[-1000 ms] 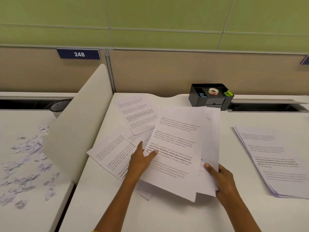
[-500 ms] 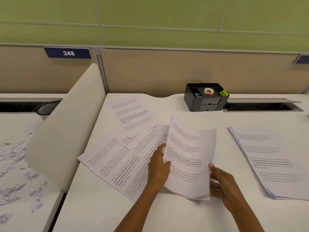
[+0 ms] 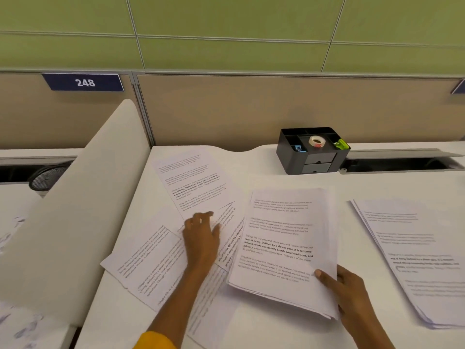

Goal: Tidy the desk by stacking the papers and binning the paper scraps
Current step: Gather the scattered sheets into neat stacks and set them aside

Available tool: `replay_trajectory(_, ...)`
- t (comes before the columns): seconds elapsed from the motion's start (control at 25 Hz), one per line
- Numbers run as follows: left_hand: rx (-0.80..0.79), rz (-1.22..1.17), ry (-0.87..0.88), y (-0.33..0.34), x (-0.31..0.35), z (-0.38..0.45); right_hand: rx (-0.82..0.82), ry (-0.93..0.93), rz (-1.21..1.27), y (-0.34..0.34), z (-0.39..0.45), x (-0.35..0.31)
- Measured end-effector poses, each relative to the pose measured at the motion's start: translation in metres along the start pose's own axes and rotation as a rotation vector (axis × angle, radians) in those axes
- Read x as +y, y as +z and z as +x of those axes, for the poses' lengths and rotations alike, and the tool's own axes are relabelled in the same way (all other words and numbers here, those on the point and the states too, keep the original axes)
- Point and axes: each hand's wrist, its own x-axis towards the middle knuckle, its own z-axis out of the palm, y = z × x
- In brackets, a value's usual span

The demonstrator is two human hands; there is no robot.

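Note:
A gathered sheaf of printed papers (image 3: 284, 238) lies on the white desk, and my right hand (image 3: 344, 285) grips its near right corner with the thumb on top. My left hand (image 3: 201, 235) reaches over loose sheets, its curled fingers touching the near edge of a far sheet (image 3: 191, 182). More loose sheets (image 3: 148, 265) fan out to the left under my forearm. A separate stack of papers (image 3: 415, 250) lies at the right. Paper scraps (image 3: 22, 328) show on the neighbouring desk at the lower left.
A black desk organiser (image 3: 312, 159) with a tape roll stands at the back. A white curved divider panel (image 3: 75, 210) separates the two desks. A black mesh bin (image 3: 47, 176) shows behind it at the far left. A cable slot (image 3: 400, 162) runs along the back right.
The sheaf was held up on edge between both hands; it now lies flat in my right hand. My left hand let go of it and reached forward to the loose sheets.

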Motion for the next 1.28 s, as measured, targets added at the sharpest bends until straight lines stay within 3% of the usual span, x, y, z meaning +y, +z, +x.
replay_trajectory(0.12, -0.016, 0.28, 0.022, 0.002, -0.034, 0.031, -0.012, -0.068, 0.069, -0.004, 0.005, -0.002)
replay_trajectory(0.28, -0.064, 0.364, 0.155, 0.0, -0.051, 0.044, 0.007, -0.088, 0.112, -0.004, 0.01, -0.001)
replay_trajectory(0.44, -0.018, 0.361, 0.323, -0.007, -0.055, 0.037, -0.001, -0.106, 0.113, 0.001, 0.012, 0.001)
replay_trajectory(0.56, -0.05, 0.197, 0.34, -0.011, -0.06, 0.02, 0.011, -0.087, 0.137, 0.004, 0.013, 0.003)
replay_trajectory(0.68, -0.033, 0.089, 0.252, -0.021, -0.059, 0.001, -0.027, -0.083, 0.13, 0.007, 0.01, 0.003)
replay_trajectory(0.76, 0.013, 0.177, 0.163, -0.027, -0.056, -0.007, -0.029, -0.083, 0.138, 0.008, 0.008, 0.002)
replay_trajectory(0.92, -0.038, 0.292, -0.28, -0.039, -0.04, -0.013, -0.03, -0.108, 0.164, 0.005, 0.008, 0.001)
replay_trajectory(1.12, -0.16, 0.015, -0.541, -0.052, -0.022, 0.0, 0.012, -0.097, 0.161, -0.001, 0.009, 0.003)
replay_trajectory(1.28, -0.08, -0.127, -0.599, -0.057, -0.03, 0.002, -0.016, -0.101, 0.164, -0.002, 0.006, 0.003)
